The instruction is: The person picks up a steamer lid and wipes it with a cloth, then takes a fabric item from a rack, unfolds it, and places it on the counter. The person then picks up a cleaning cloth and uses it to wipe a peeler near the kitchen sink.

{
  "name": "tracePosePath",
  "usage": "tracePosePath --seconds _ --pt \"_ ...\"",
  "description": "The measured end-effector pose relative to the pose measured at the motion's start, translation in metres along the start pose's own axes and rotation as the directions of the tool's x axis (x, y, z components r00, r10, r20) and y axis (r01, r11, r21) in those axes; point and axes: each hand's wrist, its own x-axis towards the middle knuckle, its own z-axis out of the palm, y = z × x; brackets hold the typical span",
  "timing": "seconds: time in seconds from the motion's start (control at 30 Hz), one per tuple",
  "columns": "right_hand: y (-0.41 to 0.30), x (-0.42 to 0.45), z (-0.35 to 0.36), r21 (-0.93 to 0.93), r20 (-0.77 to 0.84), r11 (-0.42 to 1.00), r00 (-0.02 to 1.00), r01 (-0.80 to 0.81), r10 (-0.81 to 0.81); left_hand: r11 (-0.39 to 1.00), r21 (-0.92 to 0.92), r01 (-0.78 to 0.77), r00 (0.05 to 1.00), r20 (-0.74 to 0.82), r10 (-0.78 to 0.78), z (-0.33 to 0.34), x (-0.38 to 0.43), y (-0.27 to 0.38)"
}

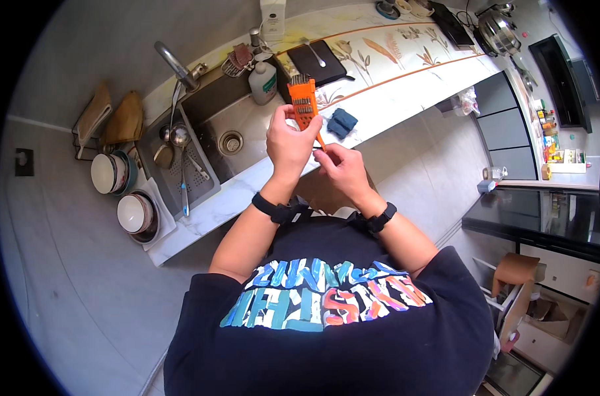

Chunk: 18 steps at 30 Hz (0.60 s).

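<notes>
My left hand (292, 141) grips an orange plastic bit holder (305, 101), with rows of metal screwdriver bits, above the counter's edge beside the sink. Close to the holder's lower end, the fingers of my right hand (343, 166) are pinched around a small thin part; what it is cannot be made out. A folded dark blue cloth (342, 123) lies on the marble-patterned counter (379, 106), just beyond my hands. Further back, a spoon (315, 53) rests on a black flat pad (329, 69).
Left of my hands is the steel sink (250, 116) with a faucet (176, 64), a soap bottle (263, 81) and a drain tray (201, 185) holding ladles. Stacked bowls (134, 214) stand at the counter's left end. A steel pot (499, 32) is at the far right.
</notes>
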Motion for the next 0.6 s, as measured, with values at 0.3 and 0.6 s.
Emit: tracePosePath --seconds 0.3,0.6 --pt "0.038 -0.043 -0.114 0.234 -0.140 0.972 0.989 -0.015 0.049 0.962 0.117 -0.245 0.969 -0.001 0.247 0.109 -0.072 0.061" --pt "0.101 -0.094 -0.233 0.378 -0.202 0.926 0.974 -0.015 0.099 0.932 0.128 -0.340 0.940 0.069 0.334 0.222 -0.147 0.108"
